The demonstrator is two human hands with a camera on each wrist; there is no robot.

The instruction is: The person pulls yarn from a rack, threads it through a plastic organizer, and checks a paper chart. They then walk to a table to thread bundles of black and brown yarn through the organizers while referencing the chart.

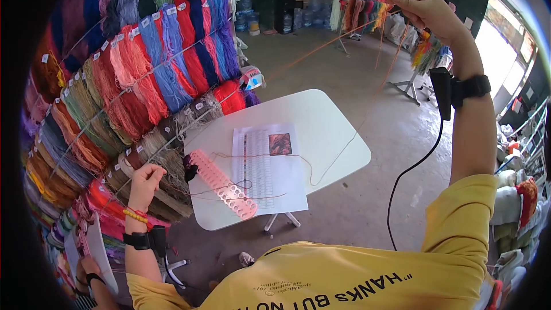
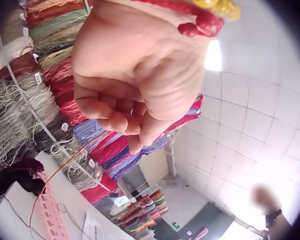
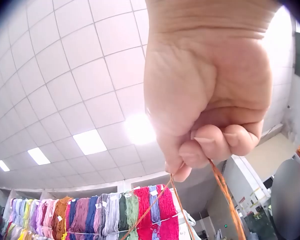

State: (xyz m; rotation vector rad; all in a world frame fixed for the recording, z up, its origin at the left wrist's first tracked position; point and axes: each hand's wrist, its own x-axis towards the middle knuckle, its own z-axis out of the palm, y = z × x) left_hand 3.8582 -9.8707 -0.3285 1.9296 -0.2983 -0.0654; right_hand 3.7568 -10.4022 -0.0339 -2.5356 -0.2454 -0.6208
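My right hand [image 1: 422, 11] is raised high at the upper right and pinches orange thread [image 3: 150, 206] between thumb and forefinger. A thicker orange strand [image 3: 227, 197] hangs from under its curled fingers. From this hand one line slants down toward the left, while loose ends dangle below it. Lower down, my left hand [image 1: 147, 183] is at the left edge of the white table [image 1: 338, 132], its fingertips pinching a thin orange-brown thread [image 2: 65, 165] that trails onto the tabletop. Near it lies a pink strip with rows of holes [image 1: 221, 182], dark thread bunched at its far end.
A printed sheet [image 1: 287, 175] with a small picture lies on the table under loose thread. Racks of coloured yarn hanks [image 1: 155, 51] stand close on the left, another rack [image 1: 367, 0] at the back. A black cable [image 1: 410, 169] hangs from the right wrist. Another person's arm [image 1: 92, 272] shows lower left.
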